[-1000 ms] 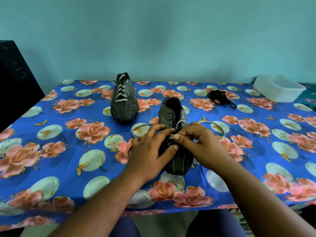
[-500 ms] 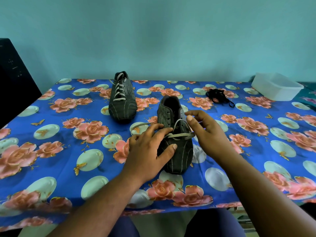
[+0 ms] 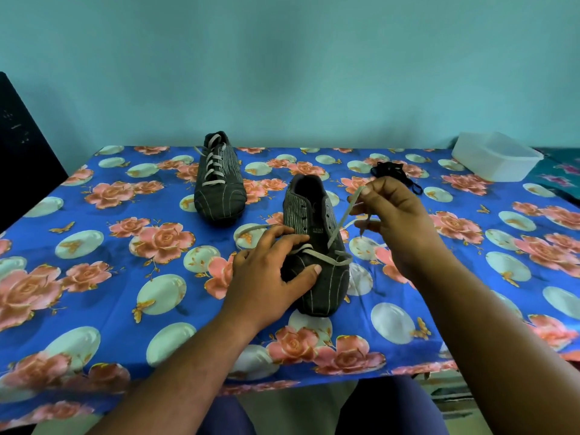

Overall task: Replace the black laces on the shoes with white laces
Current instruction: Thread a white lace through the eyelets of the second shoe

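Lacing step: the right hand (image 3: 396,215), which half a second earlier had been low at the eyelets of the near shoe (image 3: 317,246), had risen up and to the right, drawing the white lace (image 3: 340,221) out taut through an eyelet.
Meaning for the task: one crossing was judged just completed; only the lowest eyelets carried lace, the upper rows stood bare.
Right hand: fingers curled, pinching the lace end above the table.
Left hand (image 3: 270,271): unmoved, spread flat over the shoe's toe and left flank, pressing it down, thumb on the vamp.
Far shoe (image 3: 218,180): fully laced in white, well apart at the rear left.
Black laces (image 3: 392,172): removed, heaped behind the right hand.
Materials: shoes of dark, pale-pinstriped fabric with rounded toes; lace flat, woven, limp.
Tablecloth (image 3: 94,246): glossy blue, printed with roses.
Plastic tub (image 3: 496,157): translucent white, rectangular, at the rear right corner.
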{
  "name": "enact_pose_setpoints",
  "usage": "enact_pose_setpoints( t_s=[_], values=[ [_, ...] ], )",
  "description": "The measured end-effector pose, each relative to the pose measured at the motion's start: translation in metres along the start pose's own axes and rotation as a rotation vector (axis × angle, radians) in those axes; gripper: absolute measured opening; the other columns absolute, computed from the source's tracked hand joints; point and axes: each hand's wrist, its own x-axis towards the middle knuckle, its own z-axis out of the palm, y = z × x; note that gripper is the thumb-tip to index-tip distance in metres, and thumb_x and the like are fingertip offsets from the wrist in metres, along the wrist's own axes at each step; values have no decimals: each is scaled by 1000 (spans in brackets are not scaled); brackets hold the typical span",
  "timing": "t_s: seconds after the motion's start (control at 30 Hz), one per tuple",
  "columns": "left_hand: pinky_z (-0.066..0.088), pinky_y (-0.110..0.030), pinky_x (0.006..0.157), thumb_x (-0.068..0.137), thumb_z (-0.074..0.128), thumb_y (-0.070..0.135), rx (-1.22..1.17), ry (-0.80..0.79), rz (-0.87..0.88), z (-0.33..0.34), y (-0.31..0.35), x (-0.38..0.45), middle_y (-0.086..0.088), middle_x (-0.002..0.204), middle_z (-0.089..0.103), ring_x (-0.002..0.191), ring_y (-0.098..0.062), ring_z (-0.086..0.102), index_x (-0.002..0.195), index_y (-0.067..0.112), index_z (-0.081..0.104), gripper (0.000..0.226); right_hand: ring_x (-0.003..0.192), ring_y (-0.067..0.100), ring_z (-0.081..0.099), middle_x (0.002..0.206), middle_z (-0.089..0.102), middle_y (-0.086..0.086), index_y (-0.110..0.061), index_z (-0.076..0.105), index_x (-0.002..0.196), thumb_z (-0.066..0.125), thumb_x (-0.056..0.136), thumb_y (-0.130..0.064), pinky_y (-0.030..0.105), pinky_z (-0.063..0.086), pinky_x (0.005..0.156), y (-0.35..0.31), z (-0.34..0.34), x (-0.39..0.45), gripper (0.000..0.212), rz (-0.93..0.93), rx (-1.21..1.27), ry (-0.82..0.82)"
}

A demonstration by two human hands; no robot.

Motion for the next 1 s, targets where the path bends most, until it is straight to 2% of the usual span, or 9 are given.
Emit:
enact_pose_setpoints(
  t_s=[0.17,0.33,0.5,0.67,0.73,0.77,0.87,0.93,1.0],
  values=[
    [33,-46,110,78,48,76,-3,-11,-12,-1,0,1,29,138,41,119,-5,54,129,46,59,60,78,17,67,82,71,0,-5,56,100,50,105,-16,38,55,74,-14,-1,-3,13,-70,81,46],
    [26,-41,112,75,49,77,-17,-20,-37,0,-1,2,32,139,40,118,-2,55,127,49,60,60,82,29,61,83,71,6,-19,52,86,49,106,-15,36,53,68,-36,0,0,20,-200,221,206],
    [25,-42,112,74,48,78,-9,-22,-38,-1,0,2,31,140,40,124,0,51,126,48,60,61,70,38,53,76,68,6,-19,46,81,46,107,-25,44,49,66,-53,-9,13,26,-252,284,360],
    [39,-50,106,76,55,77,-79,-6,-45,-1,-2,1,28,128,45,105,-8,63,119,50,55,51,66,24,57,79,67,4,-18,53,86,51,104,-31,35,47,63,-20,-15,23,22,-182,-41,334],
    [42,-50,102,79,53,78,-70,38,-23,-1,-2,-1,25,119,51,98,-5,63,112,46,55,46,78,18,59,91,65,-2,-19,55,96,63,97,-31,39,49,73,6,-21,21,14,-67,-310,279],
    [44,-50,99,82,51,78,-65,63,-10,-1,-2,-2,24,114,54,96,-3,62,109,44,55,44,90,18,60,102,63,-4,-21,55,105,67,94,-32,43,50,80,19,-23,18,20,-37,-481,241],
    [49,-52,89,86,47,75,-82,114,-15,-2,-1,0,21,96,64,89,-5,63,103,39,58,41,120,25,51,131,57,-3,-30,54,130,64,93,-46,48,43,100,40,-14,-2,41,-197,-765,74],
    [51,-54,84,87,46,73,-109,122,-39,-2,-2,3,18,81,65,81,-7,64,99,38,57,39,130,24,44,139,52,-7,-39,51,139,48,96,-60,47,38,104,36,0,-13,47,-337,-839,-75],
    [51,-54,79,88,46,70,-122,127,-33,-2,-4,4,14,73,64,75,-10,63,94,32,58,39,134,20,40,143,49,-9,-46,49,140,34,98,-61,46,34,104,34,10,-19,48,-419,-974,-191]
  ],
)
